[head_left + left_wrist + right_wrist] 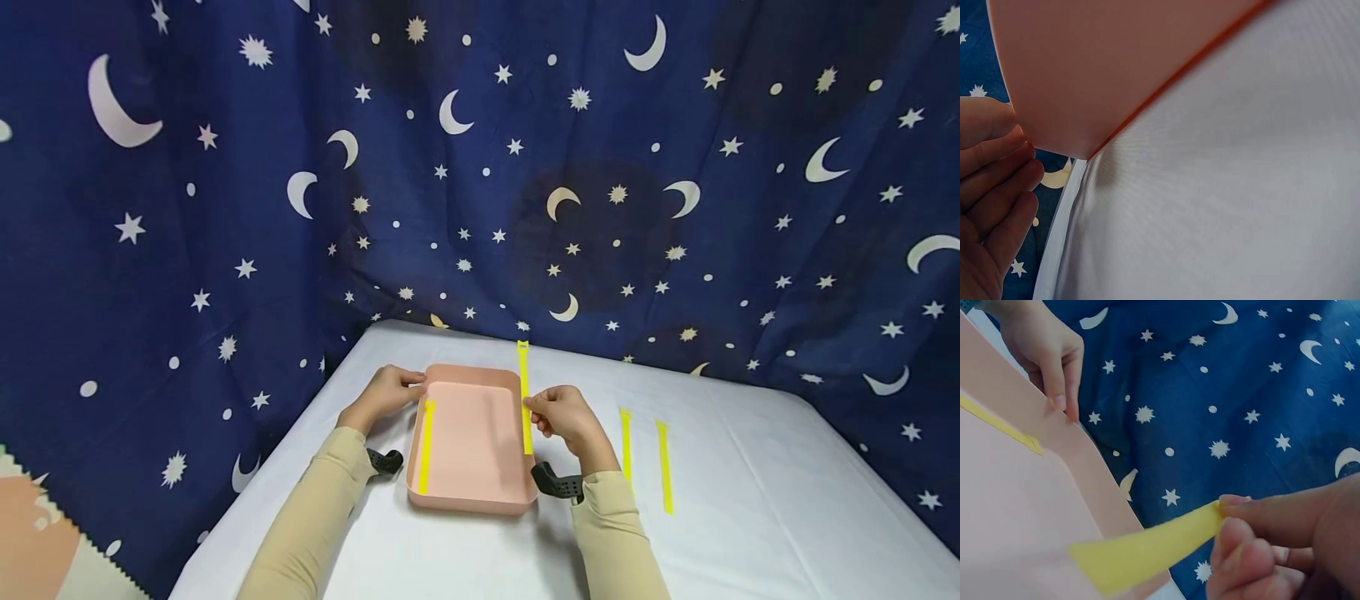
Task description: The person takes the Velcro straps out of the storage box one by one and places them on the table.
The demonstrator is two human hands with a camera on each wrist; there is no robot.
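Note:
A shallow pink tray [472,442] rests on the white-covered table. My left hand [386,396] pinches its left rim near the far corner; the left wrist view shows those fingers [1007,181] against the tray's outer wall [1104,69]. Between thumb and fingertips, my right hand [566,417] holds a yellow hook-and-loop cable tie [523,375] by its middle, above the tray's right rim. Its flat tail slants over the tray in the right wrist view, while its slotted head points away. Another yellow cable tie [426,450] lies lengthwise inside the tray, along the left wall.
Two more yellow ties, a nearer-in one [626,442] and an outer one [664,467], lie on the table right of the tray. The right forearm partly covers the first. A dark blue curtain [510,183] with moons and stars hangs behind the white tablecloth [772,500].

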